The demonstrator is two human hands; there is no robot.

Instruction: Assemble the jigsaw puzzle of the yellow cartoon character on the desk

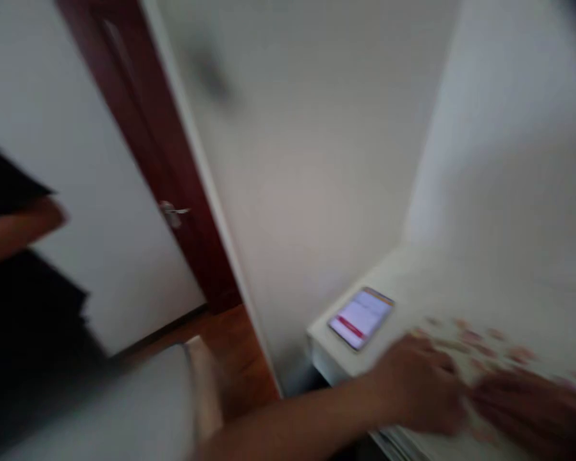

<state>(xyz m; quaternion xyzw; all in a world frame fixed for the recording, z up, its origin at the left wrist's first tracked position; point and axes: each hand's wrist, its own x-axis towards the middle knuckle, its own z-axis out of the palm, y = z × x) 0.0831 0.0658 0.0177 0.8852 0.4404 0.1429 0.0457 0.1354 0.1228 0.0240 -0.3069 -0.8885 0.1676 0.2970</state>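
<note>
My left hand (420, 384) is low over the white tabletop (436, 275), its fingers curled inward. From the right edge comes my right hand (532, 406), fingers pressed together, with its tips close to the left hand's fingers. Whatever the two hands hold between them is hidden by blur. Just behind and around them lie several small flat pieces (477, 342) in reddish, pink and tan tones; their kind is too smeared to make out. A phone (362, 317) with a lit screen rests on the table's left corner, beyond my left hand and apart from it.
At the left stands a person in dark clothing (19, 320), with a bare arm (24, 230) showing. A dark red door (144, 141) with a metal handle (174, 212) is set in the wall. Reddish-brown floor (240, 358) shows beside the table. Pale walls (317, 160) border the tabletop.
</note>
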